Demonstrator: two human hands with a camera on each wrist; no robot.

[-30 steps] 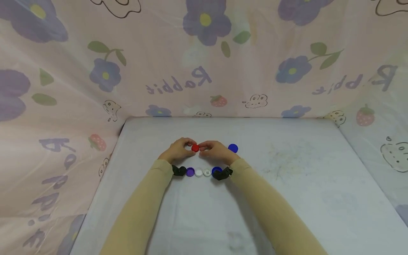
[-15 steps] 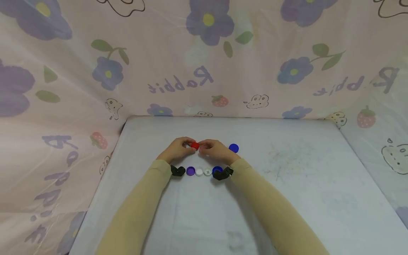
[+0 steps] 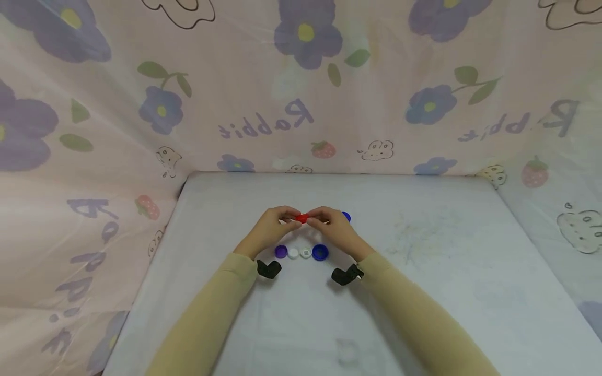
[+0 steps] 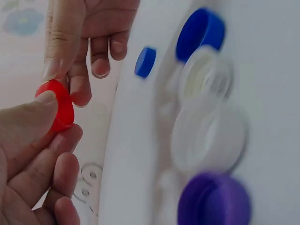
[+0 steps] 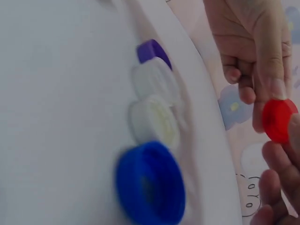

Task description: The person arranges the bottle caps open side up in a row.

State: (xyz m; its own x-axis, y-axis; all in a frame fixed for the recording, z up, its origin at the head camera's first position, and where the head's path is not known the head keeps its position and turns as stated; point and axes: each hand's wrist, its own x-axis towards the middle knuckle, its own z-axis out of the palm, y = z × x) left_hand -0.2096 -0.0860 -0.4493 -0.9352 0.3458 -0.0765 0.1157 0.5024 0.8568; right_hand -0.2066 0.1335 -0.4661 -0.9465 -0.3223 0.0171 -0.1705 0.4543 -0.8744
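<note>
The left hand and right hand both pinch the red cap, well inside the table's side edges.

Room lies right across the counter; a blue cap near the right fingers and four nearer caps obstruct.

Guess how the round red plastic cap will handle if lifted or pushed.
The red cap is probably light, since it looks small and thin-walled. It seems fairly stiff, its rim looking round between the fingertips. Its circular outline might let it roll.
</note>
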